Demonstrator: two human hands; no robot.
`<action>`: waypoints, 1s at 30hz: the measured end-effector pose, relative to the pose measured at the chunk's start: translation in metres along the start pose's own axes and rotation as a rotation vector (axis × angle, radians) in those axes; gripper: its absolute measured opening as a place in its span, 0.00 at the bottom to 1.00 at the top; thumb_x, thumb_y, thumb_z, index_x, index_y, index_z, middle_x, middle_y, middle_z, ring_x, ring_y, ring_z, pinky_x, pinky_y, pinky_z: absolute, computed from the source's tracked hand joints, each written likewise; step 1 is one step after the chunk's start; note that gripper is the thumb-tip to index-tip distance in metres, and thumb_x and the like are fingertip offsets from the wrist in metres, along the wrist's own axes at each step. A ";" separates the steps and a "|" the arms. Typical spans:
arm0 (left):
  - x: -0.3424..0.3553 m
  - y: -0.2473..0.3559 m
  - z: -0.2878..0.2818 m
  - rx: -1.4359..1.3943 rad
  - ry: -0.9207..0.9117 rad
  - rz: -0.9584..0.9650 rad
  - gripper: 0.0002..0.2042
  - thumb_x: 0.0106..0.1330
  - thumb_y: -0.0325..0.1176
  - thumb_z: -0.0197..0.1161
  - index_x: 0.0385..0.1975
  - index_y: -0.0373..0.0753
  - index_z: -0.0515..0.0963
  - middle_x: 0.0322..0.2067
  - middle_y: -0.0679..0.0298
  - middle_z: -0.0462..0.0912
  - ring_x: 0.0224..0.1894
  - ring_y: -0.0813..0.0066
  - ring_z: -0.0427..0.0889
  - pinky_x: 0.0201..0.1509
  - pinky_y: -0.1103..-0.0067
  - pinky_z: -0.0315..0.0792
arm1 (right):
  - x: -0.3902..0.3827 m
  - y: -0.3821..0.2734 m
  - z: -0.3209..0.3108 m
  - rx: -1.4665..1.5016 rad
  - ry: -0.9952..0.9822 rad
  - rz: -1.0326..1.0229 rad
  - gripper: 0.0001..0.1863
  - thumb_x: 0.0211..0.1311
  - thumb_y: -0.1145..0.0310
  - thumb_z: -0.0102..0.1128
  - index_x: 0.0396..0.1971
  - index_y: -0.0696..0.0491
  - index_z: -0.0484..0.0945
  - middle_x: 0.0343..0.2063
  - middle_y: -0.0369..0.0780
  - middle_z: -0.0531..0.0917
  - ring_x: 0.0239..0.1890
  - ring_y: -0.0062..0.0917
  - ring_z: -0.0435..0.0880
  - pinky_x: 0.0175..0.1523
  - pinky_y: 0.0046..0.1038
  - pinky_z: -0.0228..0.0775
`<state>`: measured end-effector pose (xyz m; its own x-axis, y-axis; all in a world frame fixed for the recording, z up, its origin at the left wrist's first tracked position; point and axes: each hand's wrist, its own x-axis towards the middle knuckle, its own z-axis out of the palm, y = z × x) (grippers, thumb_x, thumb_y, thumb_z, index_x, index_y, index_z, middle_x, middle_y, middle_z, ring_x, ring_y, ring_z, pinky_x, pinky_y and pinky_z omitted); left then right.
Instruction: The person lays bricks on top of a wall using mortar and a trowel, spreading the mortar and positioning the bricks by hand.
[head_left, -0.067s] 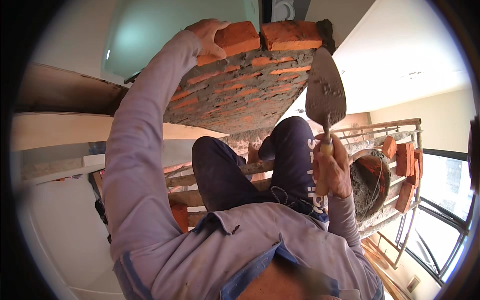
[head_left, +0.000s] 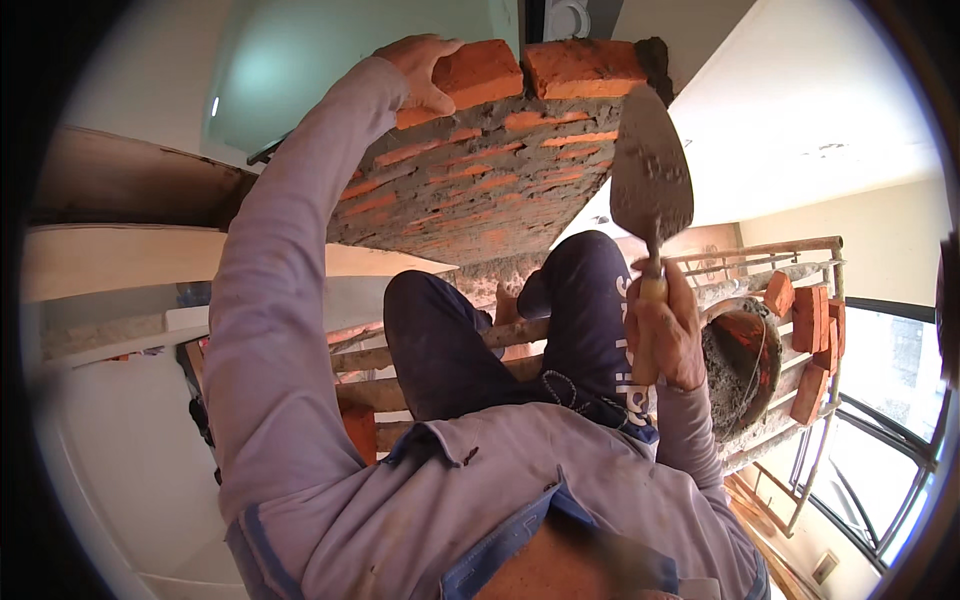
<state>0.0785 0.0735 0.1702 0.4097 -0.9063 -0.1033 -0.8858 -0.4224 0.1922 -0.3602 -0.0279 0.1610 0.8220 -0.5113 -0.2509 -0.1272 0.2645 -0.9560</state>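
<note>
My left hand [head_left: 422,72] is closed round the left end of an orange brick [head_left: 478,76] on the top course of a brick wall [head_left: 470,185]. Its fingers lie over the top, and the thumb presses the near face. Beside that brick, across a narrow gap, sits a second brick [head_left: 585,70] with grey mortar [head_left: 653,70] on its right end. In my right hand [head_left: 668,330] is a mortar-smeared trowel [head_left: 650,170], gripped by its wooden handle. The blade points up, its tip overlapping the wall's right end in the view; contact cannot be made out.
A bucket of mortar [head_left: 730,370] stands to my right on scaffold poles [head_left: 740,290]. Several loose bricks [head_left: 812,320] lie beyond it, near a railing [head_left: 838,270]. A window [head_left: 895,400] is at far right. My bent knees [head_left: 430,330] are below the wall.
The trowel blade has shifted very slightly upward. My left hand stays on the brick.
</note>
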 end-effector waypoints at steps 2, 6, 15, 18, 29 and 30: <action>0.006 -0.011 0.010 -0.011 0.051 0.054 0.48 0.45 0.40 0.76 0.68 0.35 0.58 0.63 0.52 0.67 0.67 0.57 0.63 0.70 0.71 0.59 | 0.024 0.004 -0.001 -0.349 -0.066 -0.303 0.14 0.62 0.74 0.53 0.46 0.62 0.69 0.22 0.39 0.73 0.15 0.22 0.70 0.19 0.24 0.62; -0.017 0.007 -0.002 -0.032 0.102 -0.033 0.49 0.44 0.44 0.77 0.68 0.37 0.59 0.63 0.52 0.67 0.66 0.55 0.64 0.70 0.68 0.61 | 0.065 -0.053 0.043 -0.508 0.037 -0.390 0.17 0.66 0.71 0.52 0.52 0.62 0.66 0.24 0.46 0.76 0.19 0.40 0.74 0.31 0.36 0.70; -0.059 -0.021 0.045 -0.291 0.463 -0.097 0.45 0.39 0.49 0.80 0.63 0.45 0.69 0.63 0.56 0.70 0.66 0.57 0.66 0.71 0.65 0.61 | 0.165 -0.100 0.088 -0.976 -0.178 -0.963 0.11 0.67 0.66 0.52 0.41 0.57 0.67 0.23 0.52 0.80 0.27 0.51 0.80 0.31 0.45 0.70; -0.064 -0.026 0.054 -0.358 0.498 -0.111 0.43 0.41 0.41 0.81 0.63 0.45 0.69 0.63 0.57 0.69 0.67 0.59 0.65 0.71 0.67 0.62 | 0.170 -0.089 0.114 -1.033 -0.024 -1.090 0.10 0.68 0.68 0.50 0.42 0.58 0.66 0.22 0.53 0.79 0.25 0.52 0.79 0.29 0.47 0.70; -0.062 -0.024 0.056 -0.306 0.492 -0.083 0.44 0.43 0.41 0.80 0.64 0.47 0.67 0.64 0.60 0.68 0.67 0.60 0.64 0.72 0.67 0.59 | 0.191 -0.084 0.107 -1.256 -0.134 -0.939 0.12 0.68 0.67 0.50 0.46 0.58 0.71 0.41 0.52 0.80 0.37 0.45 0.83 0.38 0.42 0.75; -0.061 -0.020 0.055 -0.242 0.491 -0.100 0.44 0.43 0.41 0.80 0.65 0.48 0.67 0.65 0.60 0.67 0.67 0.60 0.63 0.73 0.67 0.59 | 0.197 -0.075 0.101 -1.322 -0.204 -0.883 0.13 0.67 0.69 0.51 0.48 0.58 0.71 0.41 0.51 0.79 0.37 0.43 0.82 0.40 0.40 0.74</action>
<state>0.0596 0.1382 0.1186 0.5943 -0.7364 0.3235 -0.7855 -0.4451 0.4299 -0.1329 -0.0661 0.1989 0.9380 0.0278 0.3454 0.1262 -0.9557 -0.2657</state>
